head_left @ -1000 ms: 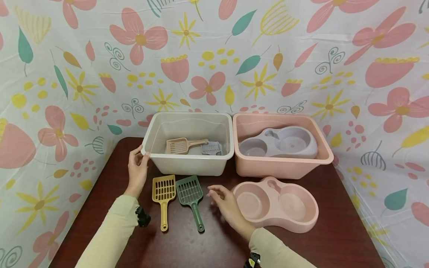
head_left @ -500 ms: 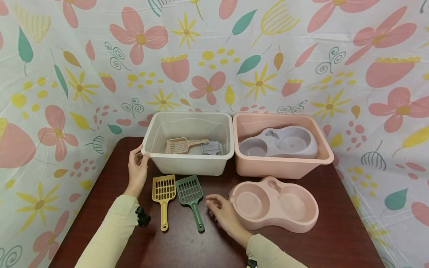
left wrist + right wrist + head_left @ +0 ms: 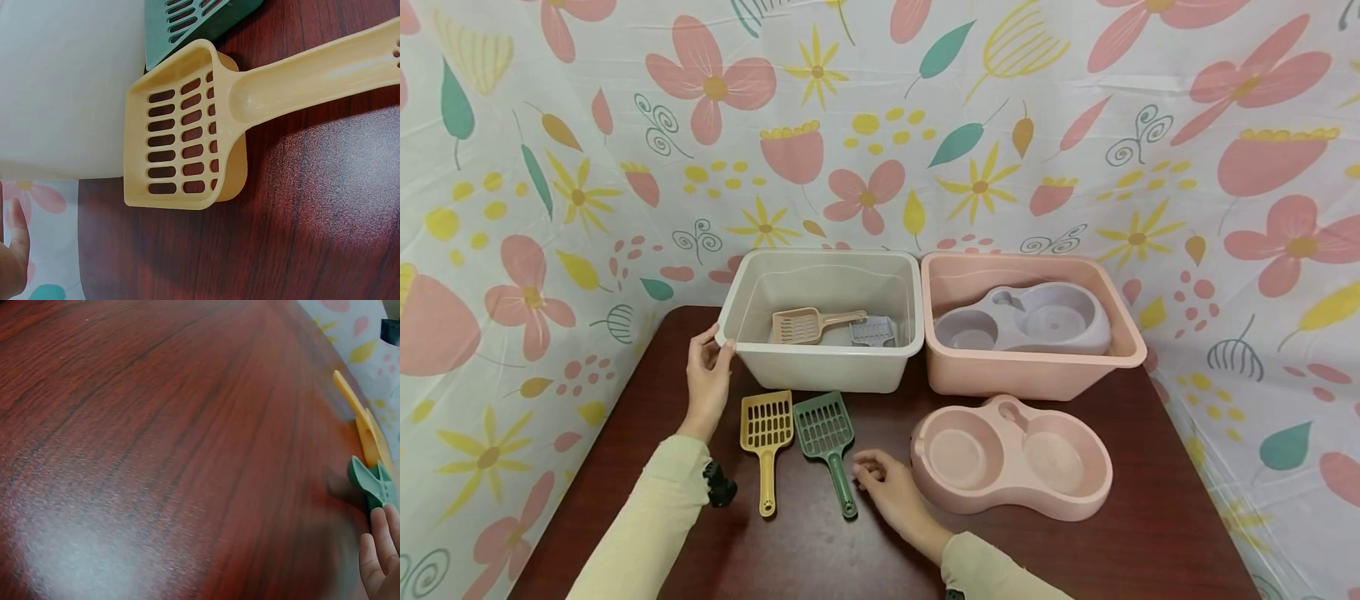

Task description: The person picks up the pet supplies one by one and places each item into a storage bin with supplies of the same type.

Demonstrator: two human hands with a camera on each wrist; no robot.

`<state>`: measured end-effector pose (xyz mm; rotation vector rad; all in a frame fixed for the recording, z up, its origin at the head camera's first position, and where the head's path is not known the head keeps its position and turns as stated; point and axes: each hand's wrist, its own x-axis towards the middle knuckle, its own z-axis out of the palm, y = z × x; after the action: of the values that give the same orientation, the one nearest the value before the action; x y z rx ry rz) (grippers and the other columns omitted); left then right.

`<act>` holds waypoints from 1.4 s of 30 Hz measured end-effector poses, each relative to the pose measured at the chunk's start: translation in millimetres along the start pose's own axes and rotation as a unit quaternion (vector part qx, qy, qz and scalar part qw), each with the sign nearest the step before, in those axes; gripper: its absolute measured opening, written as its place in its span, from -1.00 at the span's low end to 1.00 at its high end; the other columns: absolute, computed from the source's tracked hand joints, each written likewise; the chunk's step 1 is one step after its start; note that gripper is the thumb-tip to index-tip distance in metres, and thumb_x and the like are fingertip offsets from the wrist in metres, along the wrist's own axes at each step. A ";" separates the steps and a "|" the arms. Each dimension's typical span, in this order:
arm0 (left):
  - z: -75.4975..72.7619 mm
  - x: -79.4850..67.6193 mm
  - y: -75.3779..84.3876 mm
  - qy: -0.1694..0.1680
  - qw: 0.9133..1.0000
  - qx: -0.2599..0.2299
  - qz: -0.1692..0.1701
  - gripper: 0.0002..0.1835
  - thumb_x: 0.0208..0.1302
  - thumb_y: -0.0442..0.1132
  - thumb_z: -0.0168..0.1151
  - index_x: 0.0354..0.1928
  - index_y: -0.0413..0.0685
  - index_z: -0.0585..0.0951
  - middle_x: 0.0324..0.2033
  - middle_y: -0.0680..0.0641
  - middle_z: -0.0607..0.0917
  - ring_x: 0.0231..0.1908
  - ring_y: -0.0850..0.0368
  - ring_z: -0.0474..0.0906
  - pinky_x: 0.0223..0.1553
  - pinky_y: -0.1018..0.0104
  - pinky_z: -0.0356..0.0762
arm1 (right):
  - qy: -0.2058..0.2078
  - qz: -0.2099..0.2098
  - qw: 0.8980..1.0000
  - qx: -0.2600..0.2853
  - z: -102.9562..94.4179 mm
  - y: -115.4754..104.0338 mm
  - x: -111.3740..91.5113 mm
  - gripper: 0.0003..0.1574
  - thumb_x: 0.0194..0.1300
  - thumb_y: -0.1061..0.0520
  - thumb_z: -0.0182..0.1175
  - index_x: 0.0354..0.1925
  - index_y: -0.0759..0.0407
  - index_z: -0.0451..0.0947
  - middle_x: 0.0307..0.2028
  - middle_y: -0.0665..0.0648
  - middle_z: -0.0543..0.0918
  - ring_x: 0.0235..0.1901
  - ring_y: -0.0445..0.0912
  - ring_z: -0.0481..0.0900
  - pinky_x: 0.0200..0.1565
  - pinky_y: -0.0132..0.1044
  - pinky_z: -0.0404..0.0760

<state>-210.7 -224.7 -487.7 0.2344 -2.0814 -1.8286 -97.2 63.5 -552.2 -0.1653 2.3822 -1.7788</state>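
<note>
My left hand [image 3: 709, 379] holds the front left corner of a pale grey litter box [image 3: 820, 367], thumb in front and fingers at the side. Two scoops lie side by side before the box: a yellow litter scoop [image 3: 767, 425], also large in the left wrist view, and a green litter scoop [image 3: 826, 429]. My right hand [image 3: 895, 496] hovers just right of the green scoop's handle, fingers loosely bent and holding nothing. In the right wrist view its fingers [image 3: 387, 544] overlap the green scoop.
Inside the grey box lie a beige scoop [image 3: 797, 326] and a greyish-lilac scoop [image 3: 872, 332]. Beside it stands a pink litter box [image 3: 1022, 375] holding a grey double bowl [image 3: 1056, 318]. A pink double bowl [image 3: 1011, 467] sits on the dark wooden table [image 3: 880, 567], right of my right hand.
My right hand has moved left and towards the table's near edge, coming alongside the green scoop's handle. The left hand stays at the box corner.
</note>
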 end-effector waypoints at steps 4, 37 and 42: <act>-0.1 -0.2 0.2 0.001 1.000 0.005 -0.002 -0.49 0.52 -0.07 0.06 0.42 0.03 0.29 0.04 0.07 0.49 0.03 0.08 0.45 -0.15 0.39 0.41 | -0.005 -0.002 1.000 -0.011 3.0 3.7 -2.1 -0.71 0.41 0.19 0.22 0.01 0.34 0.59 -0.26 0.10 0.66 -0.36 -0.13 0.61 -0.32 -0.38 0.57; 0.3 -0.5 -1.3 0.002 1.000 0.005 -0.006 -0.49 0.53 -0.09 0.04 0.43 0.03 0.28 0.09 0.02 0.48 -0.03 0.28 0.44 -0.14 0.41 0.41 | -0.083 0.068 0.994 0.026 19.9 1.5 2.3 -0.37 0.29 0.18 0.33 0.22 0.44 0.40 -0.44 0.06 0.65 -0.64 -0.13 0.49 -0.65 -0.26 0.53; 0.4 -0.8 -1.0 0.002 1.000 0.005 -0.004 -0.49 0.53 -0.09 0.04 0.43 0.02 0.28 0.09 -0.02 0.49 -0.04 0.29 0.44 -0.15 0.45 0.41 | -0.099 0.073 0.992 0.024 20.2 0.1 2.7 -0.36 0.28 0.19 0.34 0.24 0.43 0.40 -0.44 0.08 0.63 -0.59 -0.09 0.53 -0.63 -0.23 0.54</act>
<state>-210.2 -224.2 -488.9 0.2492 -2.0898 -1.8201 -95.9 44.0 -558.1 -0.1500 2.1543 -1.6666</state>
